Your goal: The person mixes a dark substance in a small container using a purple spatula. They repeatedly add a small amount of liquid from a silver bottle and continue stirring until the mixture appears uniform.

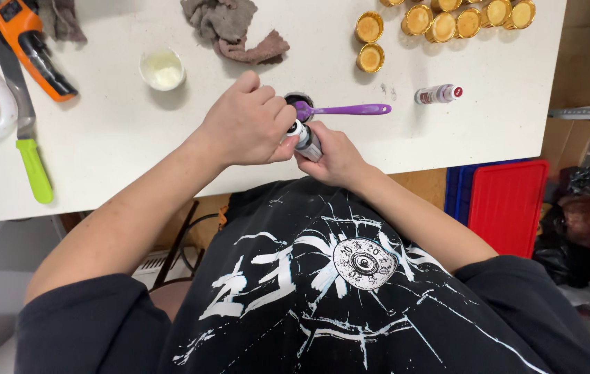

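Head view — left hand (250,128) closed on cap of small bottle (306,142), right hand (335,158) gripping its body. Purple spoon (350,109) resting across dark jar (297,99); one finished-looking bottle (438,93) lying aside — gold lids (447,21) still loose, apparently unused.

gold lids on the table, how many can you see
9 at least. Two gold lids sit apart, one above the other. Seven more cluster along the table's top edge, some cut off by the frame, so more may be hidden.
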